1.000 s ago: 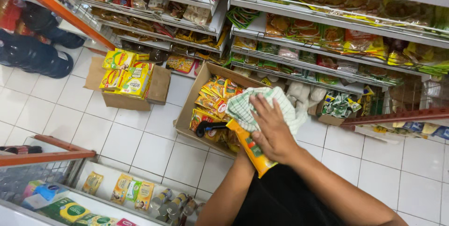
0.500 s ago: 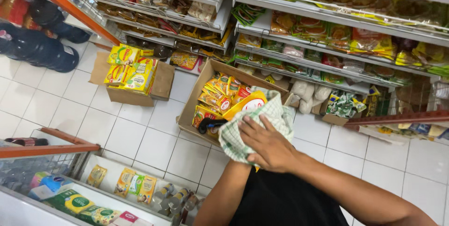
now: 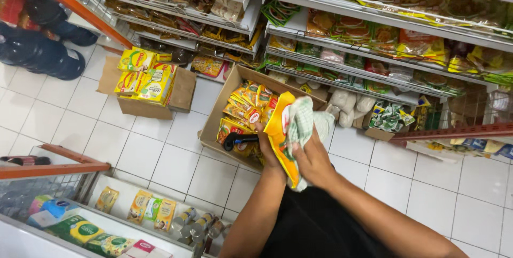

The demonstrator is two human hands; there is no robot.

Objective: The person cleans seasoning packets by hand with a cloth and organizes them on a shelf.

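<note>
I hold one yellow packet (image 3: pixel 279 141) upright above the open cardboard box (image 3: pixel 214 124) on the floor, and I judge the wiping of it partly done — many packets remain in the box. My left hand (image 3: pixel 267 148) grips the packet's lower edge, fingers curled shut. My right hand (image 3: pixel 312 159) presses a green checked cloth (image 3: pixel 300 122) against the packet's face, fingers closed on the cloth.

White tiled floor (image 3: pixel 133 151) runs beneath stocked metal shelves (image 3: pixel 374 28) with an orange post (image 3: pixel 75 1).
</note>
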